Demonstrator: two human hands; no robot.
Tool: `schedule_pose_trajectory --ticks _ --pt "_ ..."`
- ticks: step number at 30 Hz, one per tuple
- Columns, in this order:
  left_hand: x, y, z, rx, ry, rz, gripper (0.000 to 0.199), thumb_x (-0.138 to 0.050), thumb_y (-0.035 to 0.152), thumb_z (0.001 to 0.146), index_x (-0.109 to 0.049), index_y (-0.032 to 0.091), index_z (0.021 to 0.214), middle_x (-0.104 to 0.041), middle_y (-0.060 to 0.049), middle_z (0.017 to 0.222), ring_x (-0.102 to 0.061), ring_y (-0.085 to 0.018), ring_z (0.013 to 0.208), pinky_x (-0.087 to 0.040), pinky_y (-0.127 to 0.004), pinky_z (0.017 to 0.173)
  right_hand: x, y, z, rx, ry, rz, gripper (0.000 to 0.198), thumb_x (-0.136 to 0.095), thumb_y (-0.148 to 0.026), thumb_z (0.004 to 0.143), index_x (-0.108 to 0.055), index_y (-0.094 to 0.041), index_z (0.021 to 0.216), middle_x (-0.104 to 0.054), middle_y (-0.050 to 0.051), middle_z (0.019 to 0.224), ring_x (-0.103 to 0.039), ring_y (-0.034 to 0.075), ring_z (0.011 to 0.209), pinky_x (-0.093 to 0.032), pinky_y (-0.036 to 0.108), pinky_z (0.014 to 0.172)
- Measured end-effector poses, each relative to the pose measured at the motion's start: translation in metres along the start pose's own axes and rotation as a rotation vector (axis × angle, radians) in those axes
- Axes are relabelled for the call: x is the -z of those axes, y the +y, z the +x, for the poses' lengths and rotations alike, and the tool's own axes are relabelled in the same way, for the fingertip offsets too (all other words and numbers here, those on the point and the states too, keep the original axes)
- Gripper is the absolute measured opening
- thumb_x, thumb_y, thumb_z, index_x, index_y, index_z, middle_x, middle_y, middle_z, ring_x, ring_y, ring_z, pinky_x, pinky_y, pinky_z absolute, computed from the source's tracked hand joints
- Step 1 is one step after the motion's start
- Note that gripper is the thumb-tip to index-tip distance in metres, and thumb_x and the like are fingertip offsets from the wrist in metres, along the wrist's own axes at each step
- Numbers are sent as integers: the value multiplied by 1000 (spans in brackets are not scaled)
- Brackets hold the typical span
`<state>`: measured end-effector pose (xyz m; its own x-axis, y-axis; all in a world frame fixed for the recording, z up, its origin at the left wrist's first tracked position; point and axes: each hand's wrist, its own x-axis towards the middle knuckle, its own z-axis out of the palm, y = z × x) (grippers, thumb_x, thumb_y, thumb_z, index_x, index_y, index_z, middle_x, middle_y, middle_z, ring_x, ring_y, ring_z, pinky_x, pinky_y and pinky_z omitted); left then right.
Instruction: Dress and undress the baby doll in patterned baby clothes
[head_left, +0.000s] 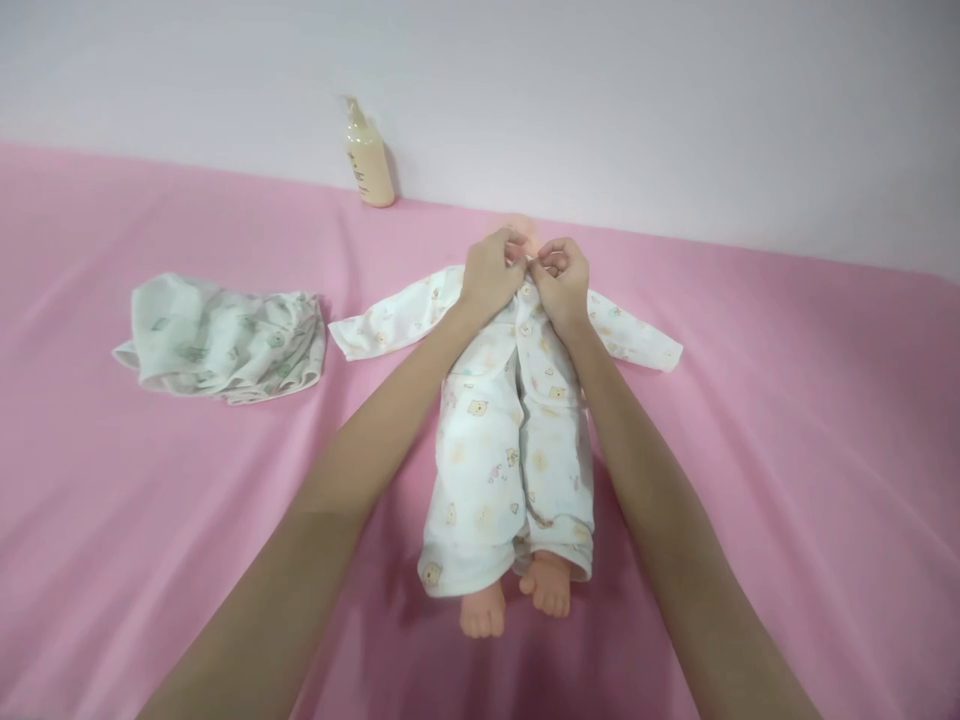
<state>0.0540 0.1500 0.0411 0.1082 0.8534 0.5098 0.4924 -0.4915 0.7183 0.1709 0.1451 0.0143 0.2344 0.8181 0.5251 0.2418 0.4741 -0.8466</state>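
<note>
A baby doll (482, 612) lies on its back, feet toward me, dressed in a white long-sleeved shirt (409, 312) and white trousers (480, 480) printed with small bears. Both sleeves stretch out to the sides, and no doll hands show at the cuffs. At the shirt's neck, my left hand (491, 268) pinches the collar edge with its fingertips. Close beside it, my right hand (561, 285) pinches the other side of the collar, just above the front opening. My hands hide most of the doll's head. Any fastener between the fingertips is too small to make out.
A pink sheet (787, 480) covers the surface, with soft wrinkles. To the left lies a folded white cloth garment (225, 340) with a green print and gathered edge. A pump bottle (370, 165) of pale yellow liquid stands at the back against the white wall (637, 110).
</note>
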Motion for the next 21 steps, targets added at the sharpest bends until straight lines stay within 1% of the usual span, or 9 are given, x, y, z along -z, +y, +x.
schedule_pose_trajectory --ticks 2,4,7,9,11,13,15,18,21 --pt "4 3 0 22 -58 18 14 -52 11 75 -64 16 80 -70 -5 86 -61 -17 80 -47 -29 81 1 -1 0 -6 -12 -20 18 -61 -20 79 -43 -22 80 -49 -6 71 -47 7 59 -41 21 61" --pt "7 6 0 57 -96 8 12 -53 13 76 -63 15 70 -68 -5 78 -60 -17 75 -47 -30 77 1 -1 0 -7 -20 -46 18 -61 -21 80 -44 -22 81 -48 -6 70 -43 7 57 -40 21 59" --pt "10 7 0 111 -101 -6 14 -52 14 75 -59 16 63 -62 -4 65 -55 -16 67 -46 -30 71 2 -3 -1 1 -35 -77 16 -61 -20 80 -45 -22 82 -47 -7 68 -40 7 54 -41 21 58" --pt "9 6 0 112 -86 11 18 -50 13 77 -56 16 60 -59 -4 62 -54 -16 66 -45 -30 72 3 -4 -2 0 -49 -85 16 -61 -19 79 -45 -22 83 -47 -7 68 -40 7 53 -42 21 59" --pt "8 4 0 99 -54 8 17 -49 11 78 -56 16 64 -62 -4 68 -56 -16 72 -46 -30 77 3 -5 -2 -4 -60 -88 17 -61 -18 79 -45 -23 83 -48 -7 68 -39 7 53 -43 21 59" --pt "6 1 1 100 -28 -48 13 -50 10 78 -61 15 73 -66 -5 80 -59 -16 79 -46 -30 82 3 -6 -2 -5 -71 -90 17 -61 -18 79 -45 -23 83 -49 -6 68 -39 7 52 -44 21 58" --pt "4 -5 3 109 -28 -139 16 -51 9 76 -64 14 83 -68 -6 88 -61 -16 85 -47 -30 86 3 -8 -2 -1 -82 -97 17 -61 -17 78 -45 -23 82 -49 -6 67 -39 7 52 -43 21 57" --pt "2 -12 6 148 -70 -260 24 -52 6 72 -66 12 91 -69 -8 92 -64 -17 88 -48 -32 90 3 -10 -2 13 -83 -103 18 -62 -16 77 -45 -23 81 -48 -7 66 -37 7 51 -42 21 55" --pt "3 -13 7 203 -80 -320 27 -54 5 67 -66 12 91 -70 -9 92 -65 -17 88 -50 -33 89 3 -10 -3 19 -76 -105 18 -62 -19 77 -45 -23 80 -48 -6 65 -38 8 51 -42 22 55"
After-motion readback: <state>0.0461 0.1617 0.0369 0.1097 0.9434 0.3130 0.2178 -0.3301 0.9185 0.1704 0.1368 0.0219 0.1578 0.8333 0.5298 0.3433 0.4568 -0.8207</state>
